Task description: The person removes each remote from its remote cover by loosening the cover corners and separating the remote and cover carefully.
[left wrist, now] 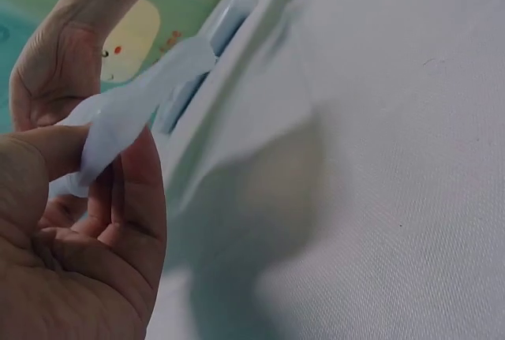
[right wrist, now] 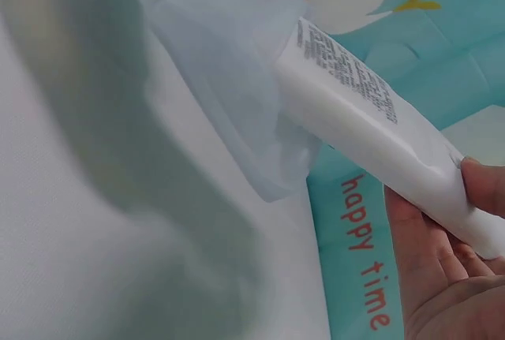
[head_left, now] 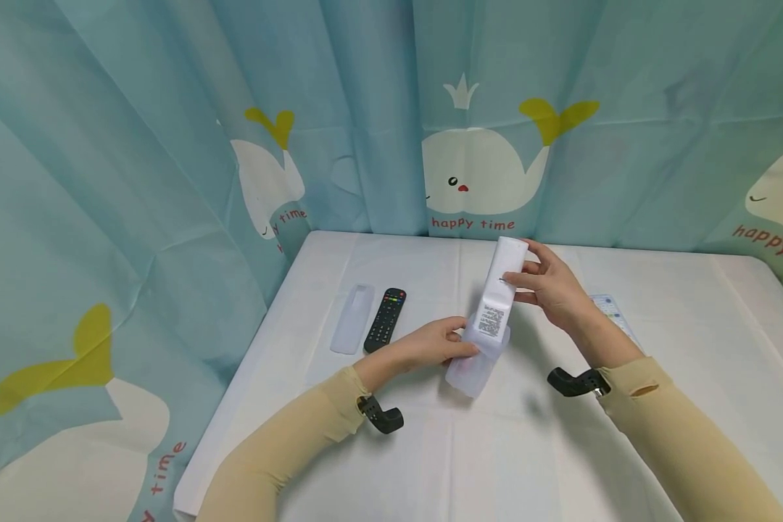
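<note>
My right hand (head_left: 551,286) grips the upper end of a white remote control (head_left: 505,264), thumb on its face and fingers behind. The remote's labelled side faces up, and it slants down to the left. Its lower end sits inside the mouth of a translucent soft sleeve (head_left: 471,373). My left hand (head_left: 433,341) pinches the sleeve near that mouth, between thumb and fingers. In the right wrist view, the sleeve (right wrist: 229,80) flares loosely around the remote (right wrist: 371,119). From the left wrist, the sleeve's edge (left wrist: 118,127) shows between thumb and fingers.
On the white table (head_left: 391,449), a black remote control (head_left: 385,319) lies left of my hands beside a flat translucent sleeve (head_left: 352,319). A pale item with buttons (head_left: 610,308) lies partly behind my right forearm. A blue whale-print curtain (head_left: 365,109) hangs along the back and left.
</note>
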A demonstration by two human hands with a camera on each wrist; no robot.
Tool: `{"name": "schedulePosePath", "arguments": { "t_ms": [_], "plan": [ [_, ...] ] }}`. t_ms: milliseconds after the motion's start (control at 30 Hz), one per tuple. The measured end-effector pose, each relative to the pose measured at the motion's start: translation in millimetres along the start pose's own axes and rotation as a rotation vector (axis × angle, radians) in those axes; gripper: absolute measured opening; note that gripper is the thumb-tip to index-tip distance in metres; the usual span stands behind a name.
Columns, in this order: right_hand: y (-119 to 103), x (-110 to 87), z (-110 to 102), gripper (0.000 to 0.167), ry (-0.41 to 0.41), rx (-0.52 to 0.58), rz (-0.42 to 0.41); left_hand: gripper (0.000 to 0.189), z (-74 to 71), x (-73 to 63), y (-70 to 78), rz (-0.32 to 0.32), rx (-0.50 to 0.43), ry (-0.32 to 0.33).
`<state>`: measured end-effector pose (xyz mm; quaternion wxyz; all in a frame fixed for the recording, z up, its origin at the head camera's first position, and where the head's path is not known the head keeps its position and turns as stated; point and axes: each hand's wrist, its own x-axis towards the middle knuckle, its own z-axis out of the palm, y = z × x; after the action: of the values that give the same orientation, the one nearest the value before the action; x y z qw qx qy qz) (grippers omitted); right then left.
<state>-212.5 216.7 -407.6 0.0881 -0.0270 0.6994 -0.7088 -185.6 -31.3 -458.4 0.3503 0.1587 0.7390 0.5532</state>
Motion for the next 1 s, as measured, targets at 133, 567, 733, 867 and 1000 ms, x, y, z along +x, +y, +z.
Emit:
{"name": "schedulePosePath", "arguments": {
  "t_ms": [133,567,733,867,1000],
  "plan": [
    [-0.2,0.2,0.4,0.079,0.011,0.012,0.002,0.048,-1.4,-1.4,0.5,0.000,-0.038,-0.029],
    [1.2,0.7,-0.8,0.079,0.020,0.056,0.018,0.064,-6.2,-5.7,-2.0,0.033,-0.157,-0.188],
    [1.8,1.2,-0.8,0.079,0.020,0.060,0.018,0.066,-6.2,-6.2,-2.6,0.032,-0.157,-0.197],
    [1.6,1.0,0.2,0.082,0.028,0.041,0.018,0.062,-5.3,-4.5,-4.2,0.034,-0.111,-0.164],
    [2.5,0.8,1.0,0.082,0.022,-0.033,0.010,0.055,-3.4,-1.5,-4.9,0.022,-0.057,-0.073]
  ]
}}
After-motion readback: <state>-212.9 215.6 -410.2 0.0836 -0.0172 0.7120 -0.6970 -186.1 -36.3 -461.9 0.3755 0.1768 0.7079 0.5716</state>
